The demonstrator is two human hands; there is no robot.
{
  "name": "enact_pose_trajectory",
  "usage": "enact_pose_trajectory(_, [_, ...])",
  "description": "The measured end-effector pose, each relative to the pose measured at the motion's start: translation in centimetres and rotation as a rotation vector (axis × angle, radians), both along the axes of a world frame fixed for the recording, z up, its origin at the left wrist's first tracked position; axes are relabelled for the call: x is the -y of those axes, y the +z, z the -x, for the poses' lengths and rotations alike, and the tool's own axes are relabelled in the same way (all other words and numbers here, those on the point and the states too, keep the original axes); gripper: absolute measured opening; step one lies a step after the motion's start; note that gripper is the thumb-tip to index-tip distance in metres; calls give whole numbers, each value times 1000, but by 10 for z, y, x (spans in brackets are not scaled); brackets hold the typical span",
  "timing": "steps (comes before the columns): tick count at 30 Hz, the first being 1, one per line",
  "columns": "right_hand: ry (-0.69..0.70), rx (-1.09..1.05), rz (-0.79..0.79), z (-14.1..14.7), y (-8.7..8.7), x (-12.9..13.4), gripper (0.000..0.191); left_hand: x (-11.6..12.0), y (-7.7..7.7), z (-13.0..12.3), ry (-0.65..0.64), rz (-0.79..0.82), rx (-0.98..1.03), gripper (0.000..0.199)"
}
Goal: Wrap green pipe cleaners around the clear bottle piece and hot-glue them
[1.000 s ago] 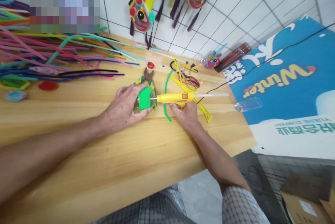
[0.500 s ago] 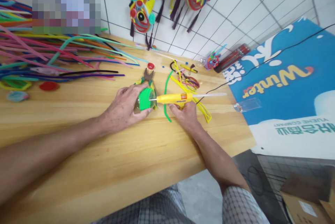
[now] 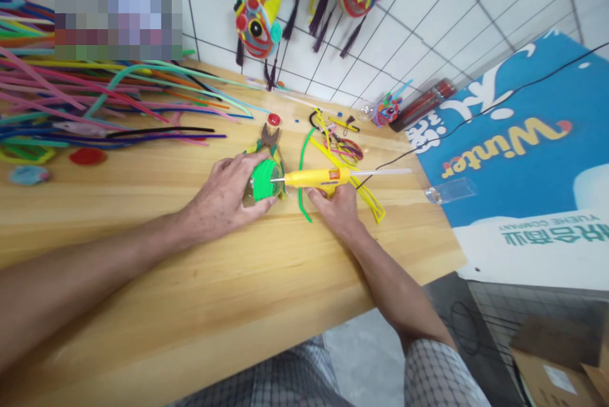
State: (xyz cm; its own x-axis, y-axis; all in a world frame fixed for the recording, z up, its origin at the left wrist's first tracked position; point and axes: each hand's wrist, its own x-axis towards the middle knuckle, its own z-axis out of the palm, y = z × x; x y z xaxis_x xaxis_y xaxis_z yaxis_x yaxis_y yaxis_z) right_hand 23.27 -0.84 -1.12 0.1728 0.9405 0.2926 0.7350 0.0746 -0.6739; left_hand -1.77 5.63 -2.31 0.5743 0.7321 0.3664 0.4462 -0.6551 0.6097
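Observation:
My left hand (image 3: pixel 233 194) is wrapped round a clear plastic ball (image 3: pixel 264 180) with green pipe cleaner laid over it in bands. In my right hand (image 3: pixel 337 207) is a yellow glue gun (image 3: pixel 314 177), its metal nozzle at the right side of the ball and a clear glue stick (image 3: pixel 383 172) poking out of its back. Whether the nozzle touches the ball I cannot tell. Pliers (image 3: pixel 270 137) with green and yellow handles lie behind the ball, partly hidden. A bent green pipe cleaner (image 3: pixel 301 172) rests under the gun, and yellow pipe cleaners (image 3: pixel 371 199) lie beyond it.
Many coloured pipe cleaners (image 3: pixel 118 99) cover the left back of the wooden table (image 3: pixel 228 305). Decorated masks (image 3: pixel 257 28) hang on the white grid wall. A clear plastic bottle (image 3: pixel 450 191) lies by the blue board (image 3: pixel 518 134) at right. A black cord (image 3: pixel 423 147) crosses the board.

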Motion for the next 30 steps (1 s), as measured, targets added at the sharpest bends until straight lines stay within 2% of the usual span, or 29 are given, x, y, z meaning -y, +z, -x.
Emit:
enact_pose_trajectory(6, [-34,-43,9,0,-1,0,32,0,-1,0,6,-5,0,68])
enact_pose_trajectory(30, [-17,-11,9,-1,-1,1,30,0,-1,0,0,-27,-20,69])
